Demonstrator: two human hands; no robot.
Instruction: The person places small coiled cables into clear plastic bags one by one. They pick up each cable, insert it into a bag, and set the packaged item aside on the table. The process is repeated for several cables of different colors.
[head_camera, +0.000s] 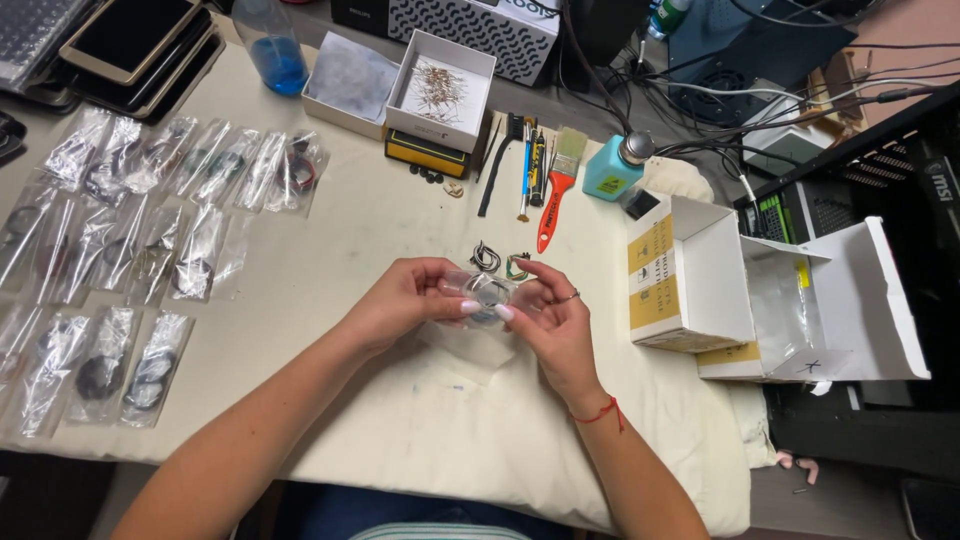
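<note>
- Clear plastic bags (150, 210) lie in rows at left.
- Open white-and-yellow carton (690, 275) stands at right.
- Shallow white box (441, 90) sits at the table's far edge.
- Small clear bag (487, 291) held between both hands.

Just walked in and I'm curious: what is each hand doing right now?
Left hand: fingers closed on the small clear plastic bag with a dark ring-shaped part inside.
Right hand: fingers closed on the same bag's other side.

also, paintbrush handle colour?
Red-orange handle on the paintbrush, with pale bristles; it lies beyond both hands. The head view shows it.
</note>
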